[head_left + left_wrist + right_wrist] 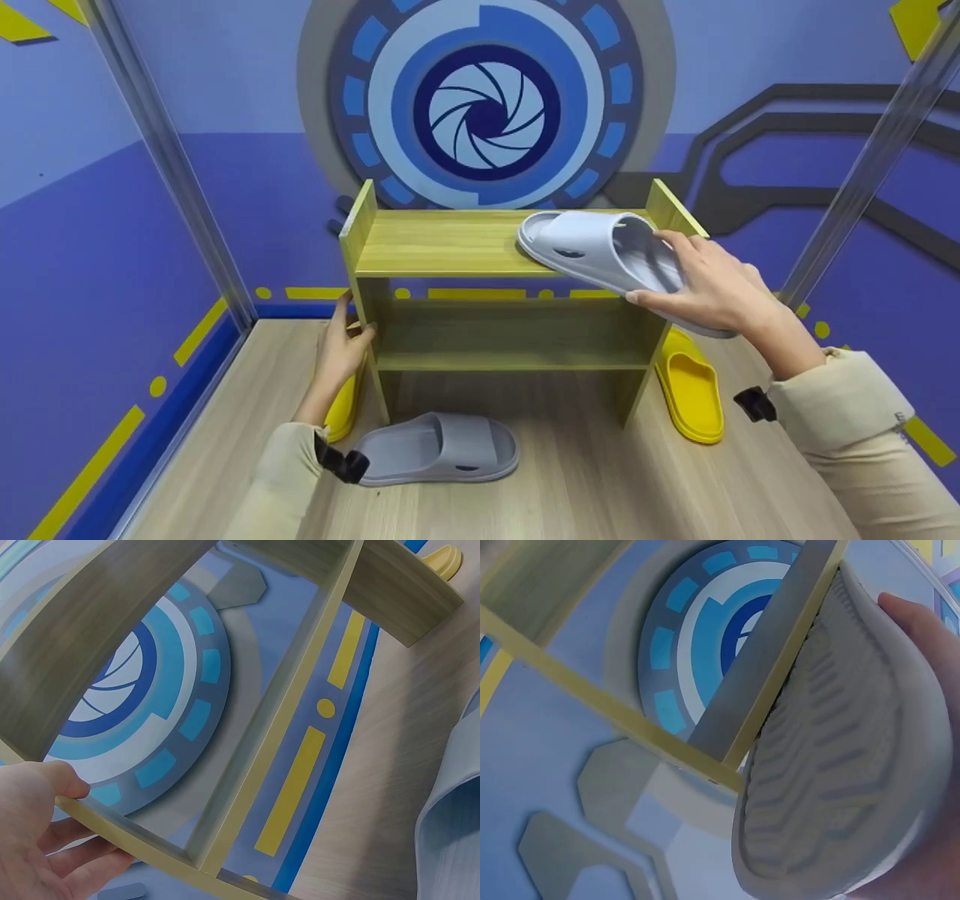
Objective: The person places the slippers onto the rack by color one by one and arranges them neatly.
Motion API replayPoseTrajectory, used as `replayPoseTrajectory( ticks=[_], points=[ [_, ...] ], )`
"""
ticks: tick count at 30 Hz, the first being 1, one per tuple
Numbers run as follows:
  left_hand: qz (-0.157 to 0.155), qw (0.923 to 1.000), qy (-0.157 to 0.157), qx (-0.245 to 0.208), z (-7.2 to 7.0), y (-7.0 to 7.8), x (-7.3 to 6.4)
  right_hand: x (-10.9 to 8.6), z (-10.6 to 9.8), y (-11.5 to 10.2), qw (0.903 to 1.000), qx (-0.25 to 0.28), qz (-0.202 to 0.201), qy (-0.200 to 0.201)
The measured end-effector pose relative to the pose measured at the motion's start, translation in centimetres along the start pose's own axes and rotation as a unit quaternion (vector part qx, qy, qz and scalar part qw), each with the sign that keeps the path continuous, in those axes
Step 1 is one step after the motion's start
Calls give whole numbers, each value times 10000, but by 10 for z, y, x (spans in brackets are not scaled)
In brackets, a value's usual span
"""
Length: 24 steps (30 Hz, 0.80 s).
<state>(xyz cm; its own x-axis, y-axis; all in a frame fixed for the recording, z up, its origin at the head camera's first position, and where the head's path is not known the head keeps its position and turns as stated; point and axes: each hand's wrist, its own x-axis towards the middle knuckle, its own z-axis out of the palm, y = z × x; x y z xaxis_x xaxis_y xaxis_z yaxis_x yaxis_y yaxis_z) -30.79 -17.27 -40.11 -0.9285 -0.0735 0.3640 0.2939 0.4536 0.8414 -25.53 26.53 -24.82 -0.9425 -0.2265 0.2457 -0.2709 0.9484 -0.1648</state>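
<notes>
My right hand [716, 281] grips a light grey slide slipper [585, 240] by its heel end, thumb on the near side and fingers on the far side. The slipper's toe overlaps the top board of a wooden shoe rack [442, 240] in the head view. In the right wrist view the ridged sole [832, 750] faces the camera beside the rack's edge. My left hand [341, 352] holds the rack's left side panel between thumb and fingers, also seen in the left wrist view. A second grey slipper [465, 450] lies on the floor before the rack, toe to the right.
A yellow slipper [690, 390] lies right of the rack. Another yellow slipper [343, 409] shows partly behind the left forearm. The rack's lower shelf [510, 337] spans between its side panels. A blue wall [247, 195] with a round emblem stands behind, with metal posts [172, 165] at the corners.
</notes>
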Motion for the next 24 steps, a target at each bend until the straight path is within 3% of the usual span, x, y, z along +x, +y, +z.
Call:
replayPoseTrajectory(
  ticks=[5, 11, 24],
  points=[
    [16, 9999, -21, -111, 0, 0, 0, 8, -6, -6, 9997, -67, 45, -234],
    [-11, 10000, -31, -35, -1, 0, -1, 16, -12, -11, 9984, -146, -206, -498],
    [-74, 9999, -83, -95, -1, -2, -1, 38, 1, -40, 9983, -482, 290, -146]
  ],
)
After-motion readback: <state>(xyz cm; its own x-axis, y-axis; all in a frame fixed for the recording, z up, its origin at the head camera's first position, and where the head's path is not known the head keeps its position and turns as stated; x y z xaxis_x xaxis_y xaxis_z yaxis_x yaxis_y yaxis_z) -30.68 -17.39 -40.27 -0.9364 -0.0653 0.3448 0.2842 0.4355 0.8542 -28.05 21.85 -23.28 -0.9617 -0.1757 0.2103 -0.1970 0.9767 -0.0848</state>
